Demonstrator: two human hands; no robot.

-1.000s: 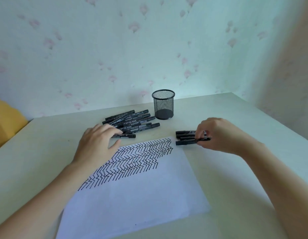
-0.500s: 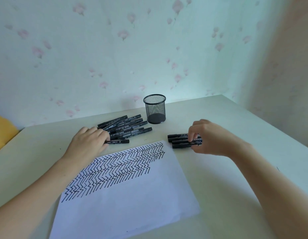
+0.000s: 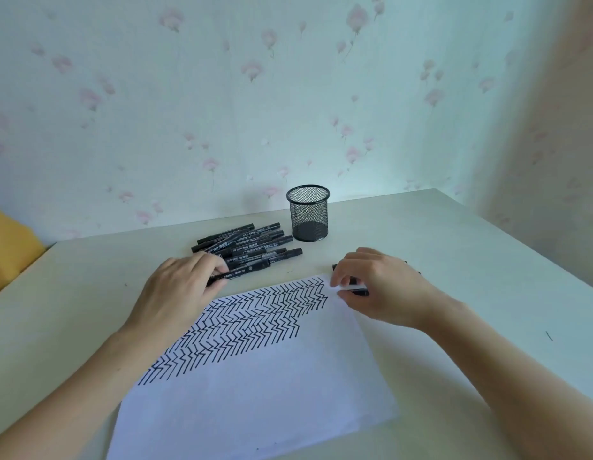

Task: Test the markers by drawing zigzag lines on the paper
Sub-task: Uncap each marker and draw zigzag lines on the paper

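Observation:
A white paper (image 3: 255, 400) lies on the table, its upper part filled with rows of black zigzag lines (image 3: 248, 323). Behind it is a pile of black markers (image 3: 255, 242). My left hand (image 3: 179, 290) curls its fingers round the nearest marker (image 3: 245, 271) of that pile, at the paper's top left. My right hand (image 3: 381, 283) covers a small separate group of black markers (image 3: 358, 291) by the paper's top right corner, and its thumb and fingers pinch one of them. Most of that group is hidden under the hand.
A black mesh pen cup (image 3: 308, 214) stands upright behind the markers, near the wall. A yellow object (image 3: 6, 244) sits beyond the table's left edge. The pale table (image 3: 471, 260) meets papered walls at the back and on the right.
My right hand has slid left over the small marker group toward the paper's corner. My left hand stays on the near marker of the pile.

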